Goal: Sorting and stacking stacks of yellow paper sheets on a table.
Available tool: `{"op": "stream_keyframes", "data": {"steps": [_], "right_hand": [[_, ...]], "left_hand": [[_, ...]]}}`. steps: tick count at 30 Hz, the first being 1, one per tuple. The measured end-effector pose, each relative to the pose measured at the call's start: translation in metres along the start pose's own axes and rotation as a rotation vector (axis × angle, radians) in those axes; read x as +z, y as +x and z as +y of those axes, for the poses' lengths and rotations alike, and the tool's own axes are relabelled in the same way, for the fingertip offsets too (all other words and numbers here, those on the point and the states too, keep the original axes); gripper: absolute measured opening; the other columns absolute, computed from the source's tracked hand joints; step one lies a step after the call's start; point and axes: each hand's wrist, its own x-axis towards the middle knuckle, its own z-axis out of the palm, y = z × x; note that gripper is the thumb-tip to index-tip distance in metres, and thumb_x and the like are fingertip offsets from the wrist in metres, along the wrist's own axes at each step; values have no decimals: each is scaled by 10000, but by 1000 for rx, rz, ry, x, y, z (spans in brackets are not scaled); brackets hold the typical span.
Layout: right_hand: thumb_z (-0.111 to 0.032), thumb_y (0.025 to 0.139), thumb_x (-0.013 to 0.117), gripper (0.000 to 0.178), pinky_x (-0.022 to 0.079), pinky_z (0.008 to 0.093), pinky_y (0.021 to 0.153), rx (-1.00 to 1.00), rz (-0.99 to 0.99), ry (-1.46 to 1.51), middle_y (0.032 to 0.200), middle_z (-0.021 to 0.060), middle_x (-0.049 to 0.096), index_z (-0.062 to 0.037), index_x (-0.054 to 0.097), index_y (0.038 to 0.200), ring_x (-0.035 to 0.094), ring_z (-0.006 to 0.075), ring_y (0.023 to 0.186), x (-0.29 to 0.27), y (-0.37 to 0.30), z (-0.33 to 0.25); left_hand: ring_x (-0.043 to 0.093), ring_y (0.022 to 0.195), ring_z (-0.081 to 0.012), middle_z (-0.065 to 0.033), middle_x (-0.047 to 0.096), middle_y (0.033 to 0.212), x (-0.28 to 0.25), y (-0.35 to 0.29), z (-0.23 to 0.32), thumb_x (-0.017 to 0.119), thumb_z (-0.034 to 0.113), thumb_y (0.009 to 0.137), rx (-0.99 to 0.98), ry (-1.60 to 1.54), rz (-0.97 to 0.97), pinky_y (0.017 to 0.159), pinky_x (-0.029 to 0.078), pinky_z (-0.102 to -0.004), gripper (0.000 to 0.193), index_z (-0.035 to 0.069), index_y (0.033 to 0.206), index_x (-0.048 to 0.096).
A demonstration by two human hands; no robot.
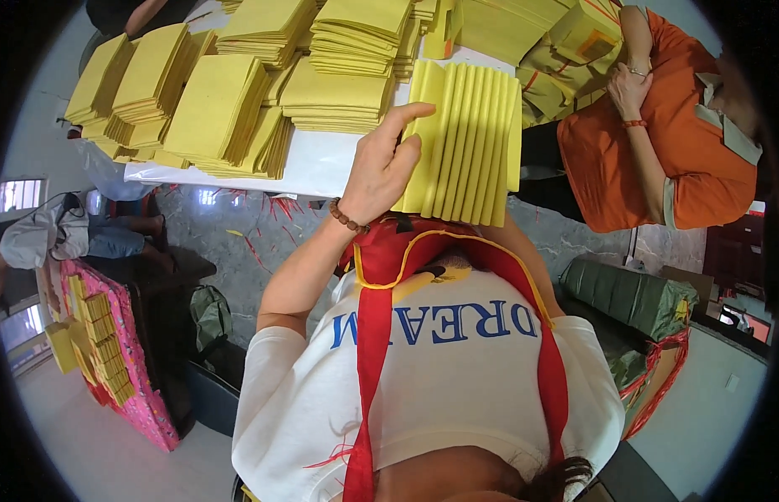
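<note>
A thick stack of folded yellow paper stands in front of me at the table's near edge, its rounded folds side by side like ridges. My left hand rests at the stack's left side, index finger stretched across the paper and thumb apart from it. The remaining fingers are mostly hidden. From the right, my right forearm reaches up behind the stack; the paper covers my right hand, so its fingers do not show.
Several piles of yellow paper cover the white table. A person in an orange top stands at the right, arms crossed. Another person is at the left by a pink-covered table. Green wrapped bundles lie at lower right.
</note>
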Motion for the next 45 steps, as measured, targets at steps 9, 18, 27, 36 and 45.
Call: {"op": "stream_keyframes", "data": {"steps": [9,18,27,36,45], "right_hand": [[-439,887,457,561,529,406,836,22,-98,19,1173,150,560,-44,427,1285,595,265,1016,-7,15,-3],[-414,892,460,525,535,397,830,-45,4,-29,1150,143,576,-43,448,1264,606,253,995,-9,15,-11],[-420,832,561,582,505,404,882,-26,84,26,1154,137,582,-36,462,1257,600,251,1011,-33,15,-18],[-452,786,614,671,443,436,952,-12,55,-23,1223,146,536,-54,433,1295,544,281,1094,-39,17,-19],[-426,812,607,652,450,429,942,-119,136,-191,1224,150,534,-36,418,1299,548,284,1088,-17,7,-21]], "left_hand": [[404,613,-106,-20,474,679,12,1,15,655,184,798,175,287,120,564,361,-256,370,35,1112,527],[527,701,-145,-77,592,815,15,9,12,617,156,819,273,306,82,642,420,-273,370,32,1147,498],[593,846,-318,-203,588,961,17,14,19,530,143,860,173,439,2,739,461,-337,321,65,1170,503],[593,805,-315,-151,585,919,27,16,21,584,260,824,246,533,93,669,477,-392,367,86,1141,522],[616,876,-330,-175,610,986,27,13,24,650,307,781,131,600,47,740,482,-368,479,65,1162,488]]}}
